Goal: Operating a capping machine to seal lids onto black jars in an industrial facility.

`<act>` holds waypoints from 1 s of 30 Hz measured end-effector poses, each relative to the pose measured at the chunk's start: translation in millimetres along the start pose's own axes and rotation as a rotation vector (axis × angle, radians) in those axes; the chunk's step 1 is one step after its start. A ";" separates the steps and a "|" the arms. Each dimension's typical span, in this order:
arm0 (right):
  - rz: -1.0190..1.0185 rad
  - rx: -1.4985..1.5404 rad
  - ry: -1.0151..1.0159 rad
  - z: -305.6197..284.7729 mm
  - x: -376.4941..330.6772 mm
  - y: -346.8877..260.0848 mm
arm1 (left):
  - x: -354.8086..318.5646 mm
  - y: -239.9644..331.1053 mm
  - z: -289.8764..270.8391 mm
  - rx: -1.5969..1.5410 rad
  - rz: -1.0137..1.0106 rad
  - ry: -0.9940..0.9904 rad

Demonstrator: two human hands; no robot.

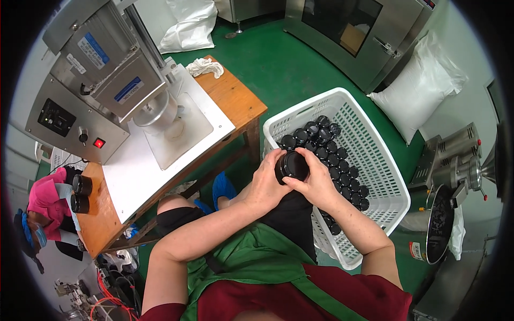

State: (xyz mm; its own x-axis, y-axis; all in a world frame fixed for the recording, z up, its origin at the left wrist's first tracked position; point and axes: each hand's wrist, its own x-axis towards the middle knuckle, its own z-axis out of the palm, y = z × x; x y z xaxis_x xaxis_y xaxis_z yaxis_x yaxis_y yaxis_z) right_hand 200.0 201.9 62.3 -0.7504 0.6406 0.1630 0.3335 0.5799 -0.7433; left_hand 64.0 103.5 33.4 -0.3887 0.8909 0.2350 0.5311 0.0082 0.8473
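Observation:
Between both palms I hold a round black jar with a glossy black lid, above the near side of the basket. My left hand wraps its left side. The fingers of my right hand curl round the other side, and that thumb lies along the jar's near edge. Just beyond and below my hands, many similar black-lidded jars lie in the white plastic basket. What the held jar contains is hidden.
A metal machine with a lit red switch stands left on a wooden table. Two black jars sit at its left corner. A person in pink is at far left. White sacks and steel equipment are to the right.

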 end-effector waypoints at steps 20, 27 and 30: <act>0.783 -0.472 0.250 92.9 65.1 360.3 | -139.8 1.4 -184.4 0.235 -0.088 0.114; 0.641 -0.231 0.313 135.6 87.7 453.6 | -210.2 5.8 -273.9 0.788 -0.193 0.666; 0.800 -0.149 0.297 133.8 72.9 440.9 | -219.3 -33.9 -325.5 0.844 -0.255 0.930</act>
State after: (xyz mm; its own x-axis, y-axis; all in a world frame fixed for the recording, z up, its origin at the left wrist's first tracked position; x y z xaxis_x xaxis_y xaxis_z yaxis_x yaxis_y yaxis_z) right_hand 216.0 436.9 -340.3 -0.0850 0.9772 -0.1946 0.7844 -0.0548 -0.6178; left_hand -113.8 -240.0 108.2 -0.7453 0.1735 0.6437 0.5422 0.7196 0.4338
